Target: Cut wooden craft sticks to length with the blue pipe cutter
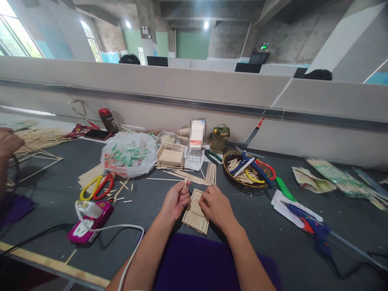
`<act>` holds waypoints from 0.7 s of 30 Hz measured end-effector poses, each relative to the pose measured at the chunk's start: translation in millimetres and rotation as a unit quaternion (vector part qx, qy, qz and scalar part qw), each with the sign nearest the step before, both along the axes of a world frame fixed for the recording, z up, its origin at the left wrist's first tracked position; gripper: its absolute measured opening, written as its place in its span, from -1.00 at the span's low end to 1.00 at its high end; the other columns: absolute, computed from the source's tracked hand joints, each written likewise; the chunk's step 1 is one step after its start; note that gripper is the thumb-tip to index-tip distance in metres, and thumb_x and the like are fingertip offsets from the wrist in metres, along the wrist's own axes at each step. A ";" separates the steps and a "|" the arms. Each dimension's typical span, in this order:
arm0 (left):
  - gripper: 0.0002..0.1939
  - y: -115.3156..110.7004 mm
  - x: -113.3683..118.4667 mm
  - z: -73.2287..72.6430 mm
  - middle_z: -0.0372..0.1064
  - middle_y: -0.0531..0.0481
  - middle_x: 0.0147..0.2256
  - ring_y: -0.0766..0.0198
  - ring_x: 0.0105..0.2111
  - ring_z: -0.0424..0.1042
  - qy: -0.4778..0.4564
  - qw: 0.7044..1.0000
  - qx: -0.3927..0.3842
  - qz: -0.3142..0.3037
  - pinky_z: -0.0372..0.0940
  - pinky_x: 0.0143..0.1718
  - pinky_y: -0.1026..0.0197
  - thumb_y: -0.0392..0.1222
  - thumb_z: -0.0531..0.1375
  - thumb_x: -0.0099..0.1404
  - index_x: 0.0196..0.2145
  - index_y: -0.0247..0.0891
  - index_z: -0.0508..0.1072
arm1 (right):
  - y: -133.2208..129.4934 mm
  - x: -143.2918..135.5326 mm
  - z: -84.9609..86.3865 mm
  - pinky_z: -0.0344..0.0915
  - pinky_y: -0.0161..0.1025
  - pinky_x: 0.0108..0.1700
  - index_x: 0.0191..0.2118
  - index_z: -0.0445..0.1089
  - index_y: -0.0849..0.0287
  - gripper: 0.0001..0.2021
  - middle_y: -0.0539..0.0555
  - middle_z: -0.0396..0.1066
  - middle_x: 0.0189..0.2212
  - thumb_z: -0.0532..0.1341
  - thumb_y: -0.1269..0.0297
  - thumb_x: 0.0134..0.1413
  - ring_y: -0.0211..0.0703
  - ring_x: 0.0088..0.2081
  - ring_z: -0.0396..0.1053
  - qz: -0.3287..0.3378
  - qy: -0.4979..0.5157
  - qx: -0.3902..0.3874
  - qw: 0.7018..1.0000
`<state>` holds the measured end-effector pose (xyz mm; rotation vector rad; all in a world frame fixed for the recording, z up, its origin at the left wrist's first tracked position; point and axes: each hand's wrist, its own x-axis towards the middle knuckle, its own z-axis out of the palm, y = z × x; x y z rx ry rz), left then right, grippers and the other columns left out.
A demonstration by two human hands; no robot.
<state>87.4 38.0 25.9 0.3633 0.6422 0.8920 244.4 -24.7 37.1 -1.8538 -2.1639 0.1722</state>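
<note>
A small panel of pale wooden sticks [194, 224] lies flat on the dark table in front of me. My left hand [177, 200], at the panel's upper left, pinches a short wooden stick [185, 183] between thumb and fingers. Over the panel's right side is my right hand [214, 204], its fingers bent together and touching the sticks there; whether they hold a piece is hidden. Just beyond the hands are loose sticks [194, 176] and a row of short sticks [211, 173]. A little wooden bed-like model [170, 156] stands behind them.
Left are a plastic bag [130, 155], scissors [98, 188], a pink power strip [91, 222] with a white cable, and another person's hand [10, 143]. Right are a basket [245, 182] of sticks and tools and a blue glue gun [315, 226]. Behind stands a green bottle [219, 139].
</note>
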 end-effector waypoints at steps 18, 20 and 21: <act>-0.77 -3.5 1.8 4.0 0.16 0.15 -0.60 0.52 -0.68 0.09 -0.010 0.998 0.058 -0.033 0.02 -0.67 0.46 -0.27 0.29 0.17 -0.21 -0.38 0.42 | -22.9 -22.4 10.8 0.07 -0.34 -0.31 -0.39 0.43 0.08 -0.95 -0.03 0.48 -0.38 0.23 0.28 0.05 -0.21 -0.29 0.37 0.043 0.057 -0.116 0.991; -0.77 -3.7 2.1 4.3 0.17 0.15 -0.60 0.52 -0.68 0.09 -0.001 0.998 0.059 -0.032 0.03 -0.67 0.46 -0.26 0.29 0.17 -0.21 -0.38 0.41 | -22.2 -22.2 12.7 0.08 -0.36 -0.32 -0.39 0.43 0.06 -0.93 -0.07 0.47 -0.39 0.23 0.25 0.08 -0.24 -0.31 0.37 0.067 0.089 -0.117 0.987; -0.77 -3.8 2.2 4.4 0.17 0.15 -0.61 0.52 -0.68 0.09 0.001 0.998 0.060 -0.032 0.03 -0.67 0.46 -0.26 0.28 0.17 -0.21 -0.38 0.42 | -21.1 -19.5 13.0 0.09 -0.36 -0.30 -0.38 0.44 0.05 -0.91 -0.07 0.47 -0.39 0.21 0.24 0.11 -0.24 -0.30 0.36 0.059 0.100 -0.105 0.988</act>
